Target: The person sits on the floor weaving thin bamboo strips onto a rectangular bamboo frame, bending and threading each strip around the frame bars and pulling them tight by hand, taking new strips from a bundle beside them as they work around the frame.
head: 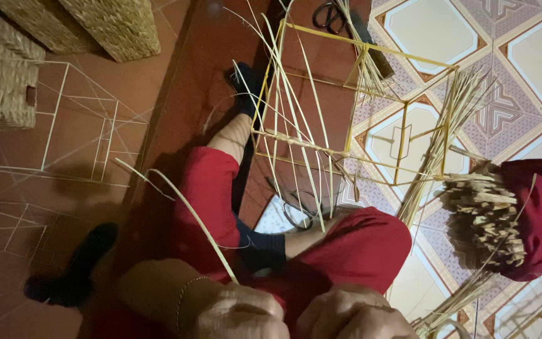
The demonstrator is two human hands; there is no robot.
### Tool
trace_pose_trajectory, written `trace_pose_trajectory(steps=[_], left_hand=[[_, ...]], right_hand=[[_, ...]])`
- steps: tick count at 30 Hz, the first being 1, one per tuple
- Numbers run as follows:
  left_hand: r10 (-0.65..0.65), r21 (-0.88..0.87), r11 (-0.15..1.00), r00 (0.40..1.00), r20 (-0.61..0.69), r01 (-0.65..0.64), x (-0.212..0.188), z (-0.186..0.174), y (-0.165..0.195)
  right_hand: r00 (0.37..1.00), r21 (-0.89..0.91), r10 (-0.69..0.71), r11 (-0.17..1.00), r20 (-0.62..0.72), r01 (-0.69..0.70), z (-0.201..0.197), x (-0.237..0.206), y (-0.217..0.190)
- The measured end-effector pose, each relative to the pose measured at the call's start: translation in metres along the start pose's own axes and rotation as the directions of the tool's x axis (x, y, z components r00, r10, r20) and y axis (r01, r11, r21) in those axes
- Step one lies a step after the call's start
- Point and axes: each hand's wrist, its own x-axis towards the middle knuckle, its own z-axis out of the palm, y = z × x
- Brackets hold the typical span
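Note:
My left hand [236, 312], a thin bracelet at its wrist, is closed on a long pale straw strand [186, 210] that arcs up and to the left. Beside it my right hand [352, 316] is clenched, and I see nothing in it. Both hands sit low in the view above my red trousers [359, 242]. In front of my knees stands a yellow wire frame [403, 135] with several straw strands [296, 125] threaded through it and a braided row across its lower bar.
Black scissors [300, 207] lie by my knee and another pair [329, 15] lies beyond the frame. A trimmed straw bundle [484, 220] rests at the right against red cloth. Woven baskets [95, 25] and white wire frames [76, 132] occupy the left floor.

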Motion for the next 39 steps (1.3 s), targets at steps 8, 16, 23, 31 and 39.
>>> trace_pose_trajectory(steps=[8, 16, 23, 31, 39], left_hand=[[0.155, 0.264, 0.955, 0.986, -0.054, -0.136, 0.056, -0.032, 0.001], [-0.322, 0.047, 0.944, 0.941, -0.102, 0.328, 0.043, -0.041, -0.034], [-0.519, 0.01, 0.85, 0.839, -0.162, 0.527, 0.036, -0.045, -0.067], [-0.582, 0.008, 0.801, 0.782, -0.221, 0.599, 0.02, -0.051, -0.11], [-0.598, -0.045, 0.79, 0.751, -0.281, 0.612, 0.017, -0.046, -0.129]], right_hand=[[0.999, -0.341, -0.041, 0.94, -0.026, 0.03, -0.017, 0.03, -0.024], [0.56, -0.49, -0.274, 0.826, -0.782, -0.279, -0.074, 0.013, -0.016], [0.444, -0.448, -0.275, 0.823, -0.853, -0.349, -0.161, -0.033, -0.036], [0.223, -0.307, -0.237, 0.875, -0.946, -0.374, -0.234, -0.07, -0.05], [0.266, -0.181, -0.085, 0.916, -0.96, -0.359, -0.178, -0.026, -0.032]])
